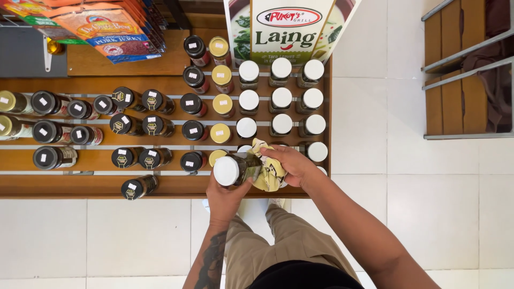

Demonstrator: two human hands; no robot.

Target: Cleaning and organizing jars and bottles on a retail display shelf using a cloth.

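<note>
Gripping a jar from below, the left hand curls its fingers around it above the shelf; its long axis lies level, lid leftward. Right hand presses a cloth against it.

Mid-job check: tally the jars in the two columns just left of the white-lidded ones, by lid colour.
Black-lid jars: 5
Gold-lid jars: 5 (the nearest is partly behind the held jar)
Total: 10
</note>
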